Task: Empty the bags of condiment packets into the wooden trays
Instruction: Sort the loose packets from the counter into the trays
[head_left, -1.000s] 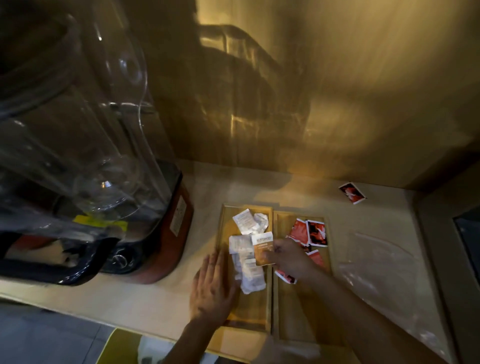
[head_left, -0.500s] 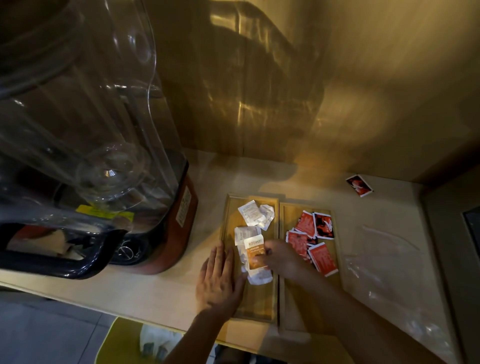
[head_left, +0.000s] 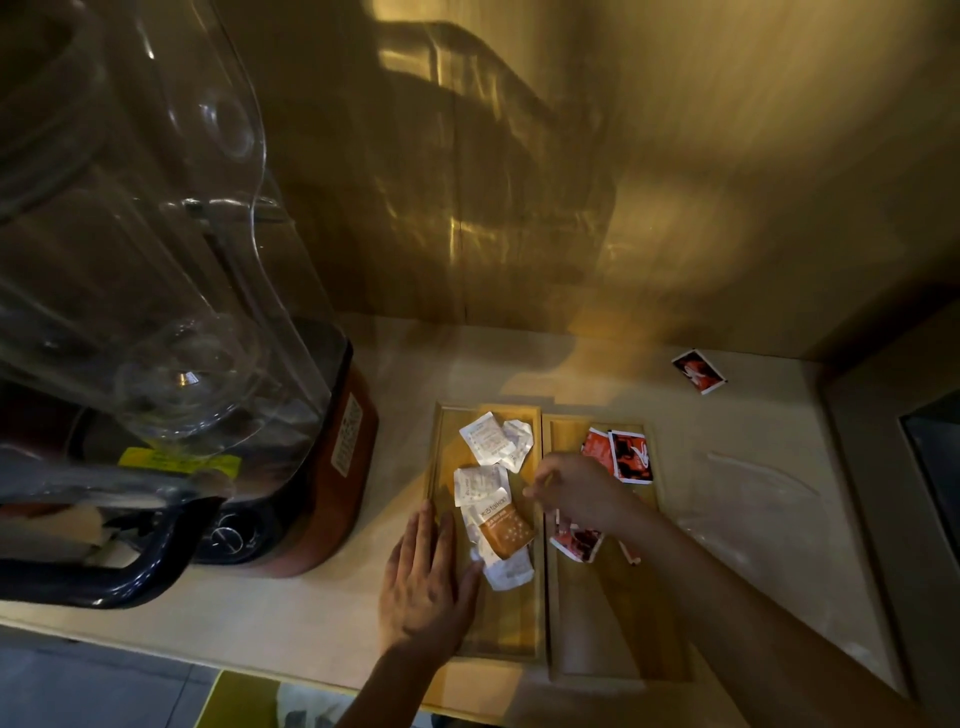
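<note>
Left hand (head_left: 423, 579): lay flat and open across the left wooden tray's (head_left: 441, 457) near-left rim, holding nothing.
Right hand (head_left: 576, 488): hovered loosely curled between both trays, empty.
Left tray: held white packets (head_left: 485, 441) and an orange packet (head_left: 504, 527).
Right wooden tray (head_left: 613, 623): held red packets (head_left: 628, 457).
Counter (head_left: 311, 618): one stray red packet (head_left: 697, 370) and a clear plastic bag (head_left: 769, 519), right of the trays.

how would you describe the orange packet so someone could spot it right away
Start at the big blender on the left of the counter; just right of it sit two wooden trays side by side. In the left tray, which holds the white packets, look near the left hand. The orange packet lies on top of the white ones, the only one there with an orange lower half.
</note>
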